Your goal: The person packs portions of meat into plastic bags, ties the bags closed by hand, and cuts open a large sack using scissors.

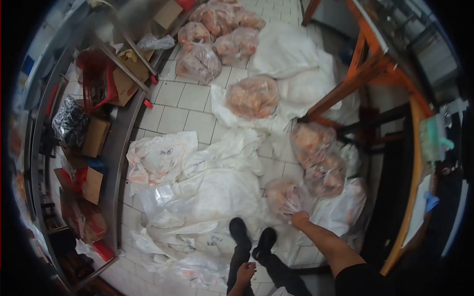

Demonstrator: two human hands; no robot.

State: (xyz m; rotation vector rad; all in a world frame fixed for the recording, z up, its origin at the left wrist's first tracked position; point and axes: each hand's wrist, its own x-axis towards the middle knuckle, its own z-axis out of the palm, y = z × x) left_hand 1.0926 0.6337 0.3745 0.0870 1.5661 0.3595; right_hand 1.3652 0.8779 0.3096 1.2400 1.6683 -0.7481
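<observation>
My right hand (pixel 299 217) is closed around the gathered neck of a clear plastic bag (pixel 285 196) with pinkish-orange lumps in it, perhaps raw meat. Just behind that bag, two similar filled bags (pixel 324 173) (pixel 312 140) rest against each other. A white sack (pixel 348 200) lies to the right of my right wrist. My left hand (pixel 247 270) hangs low in front of my left leg, its fingers curled and nothing visible in them. Spread over the floor ahead of my shoes are crumpled white sacks (pixel 222 190).
More filled bags (pixel 237 42) are heaped at the back, and one bag (pixel 253 97) sits alone on white sacking. On the left runs a metal rack (pixel 129 148) with cardboard boxes (pixel 95 138) and a red basket (pixel 96 81). An orange frame (pixel 345 89) stands at right.
</observation>
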